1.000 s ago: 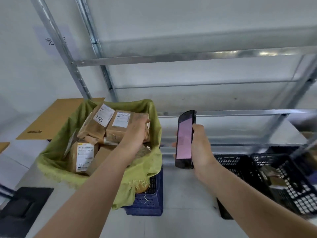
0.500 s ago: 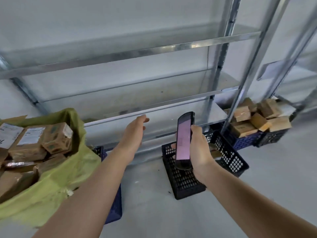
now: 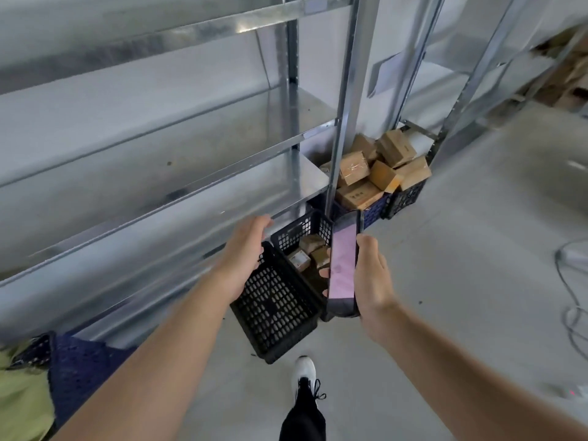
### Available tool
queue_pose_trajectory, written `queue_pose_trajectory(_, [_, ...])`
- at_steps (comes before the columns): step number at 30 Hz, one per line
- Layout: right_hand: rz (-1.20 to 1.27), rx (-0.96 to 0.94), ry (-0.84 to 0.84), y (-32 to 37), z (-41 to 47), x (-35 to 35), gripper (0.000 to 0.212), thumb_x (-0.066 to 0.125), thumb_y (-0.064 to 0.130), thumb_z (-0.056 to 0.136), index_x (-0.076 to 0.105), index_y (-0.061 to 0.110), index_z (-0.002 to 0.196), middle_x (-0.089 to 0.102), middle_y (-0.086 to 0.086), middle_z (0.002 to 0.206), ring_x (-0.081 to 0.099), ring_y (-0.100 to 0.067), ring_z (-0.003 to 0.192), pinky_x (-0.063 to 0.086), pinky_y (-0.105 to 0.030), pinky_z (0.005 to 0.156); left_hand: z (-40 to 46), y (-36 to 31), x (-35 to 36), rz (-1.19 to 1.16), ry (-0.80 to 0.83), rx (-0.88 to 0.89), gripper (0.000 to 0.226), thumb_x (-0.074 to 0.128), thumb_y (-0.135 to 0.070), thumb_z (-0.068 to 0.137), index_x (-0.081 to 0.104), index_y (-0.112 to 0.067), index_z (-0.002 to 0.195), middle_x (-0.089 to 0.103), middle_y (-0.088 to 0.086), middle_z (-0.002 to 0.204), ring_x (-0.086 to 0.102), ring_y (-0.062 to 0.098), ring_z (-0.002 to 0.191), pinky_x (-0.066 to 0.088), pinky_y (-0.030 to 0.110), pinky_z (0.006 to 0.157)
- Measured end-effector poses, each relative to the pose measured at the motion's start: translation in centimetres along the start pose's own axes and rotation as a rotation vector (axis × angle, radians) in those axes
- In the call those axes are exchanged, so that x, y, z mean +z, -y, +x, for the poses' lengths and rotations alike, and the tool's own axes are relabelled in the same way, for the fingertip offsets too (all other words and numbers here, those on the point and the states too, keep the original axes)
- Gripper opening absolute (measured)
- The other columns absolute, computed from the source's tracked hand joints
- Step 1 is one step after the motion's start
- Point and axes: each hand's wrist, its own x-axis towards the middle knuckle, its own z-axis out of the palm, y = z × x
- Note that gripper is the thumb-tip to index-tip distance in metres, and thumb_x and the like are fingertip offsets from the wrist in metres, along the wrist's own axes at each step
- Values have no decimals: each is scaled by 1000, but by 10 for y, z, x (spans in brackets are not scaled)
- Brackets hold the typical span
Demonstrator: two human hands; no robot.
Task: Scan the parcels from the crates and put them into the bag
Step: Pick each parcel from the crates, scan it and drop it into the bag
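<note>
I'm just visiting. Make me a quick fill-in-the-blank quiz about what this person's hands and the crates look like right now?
1. The right hand grips a ____ with a lit pink screen.
2. The left hand holds ____.
3. The near crate is ____ in colour.
4. The far crates are heaped with brown ____.

Missing words: scanner; nothing; black; parcels

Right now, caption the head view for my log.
Left hand open above a black crate with few parcels; right hand holds the scanner.
</note>
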Motion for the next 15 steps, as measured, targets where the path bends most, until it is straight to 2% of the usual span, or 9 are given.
queue_pose_trajectory(2, [-7,28,-43,8,40,-5,46,30,42,105,55,7,123,69,-34,110,60,-29,76,48,-28,51,46,-4,18,1,36,-29,39,43,-50,106,64,-30,131,59,-1,130,56,22,124,46,43,101])
queue_pose_trajectory(4, [-25,38,-93,16,80,-9,43,30,38,107,54,5,116,65,-37,120,60,-27,76,48,-25,48,89,-6,34,10,72,-68,39,43,-50,106,64,-30,132,58,0,132,56,22,124,45,44,105])
queue_pose_trajectory(6, [-43,41,-133,21,118,-12,37,29,36,108,55,10,104,65,-37,121,59,-25,73,45,-23,46,127,-9,50,9,107,-111,40,44,-49,107,62,-29,136,57,0,136,55,22,125,45,44,108])
queue_pose_trajectory(8, [-51,52,-168,23,153,-17,35,29,37,107,54,13,103,66,-35,119,60,-23,70,44,-25,48,160,-12,64,26,136,-138,40,44,-45,109,60,-26,140,57,1,136,55,22,124,45,42,106])
queue_pose_trajectory(12, [-45,80,-189,24,211,-25,32,30,37,106,52,14,102,58,-40,114,62,-17,63,44,-29,55,219,-14,90,13,160,-182,26,45,-35,110,68,-24,116,61,-2,120,58,14,112,43,35,98])
queue_pose_trajectory(15, [-26,120,-187,20,258,-33,51,34,43,97,51,-3,109,55,-44,114,61,-22,63,45,-29,50,263,-6,111,25,154,-211,34,47,-41,108,65,-25,131,60,-2,129,58,16,119,46,38,104])
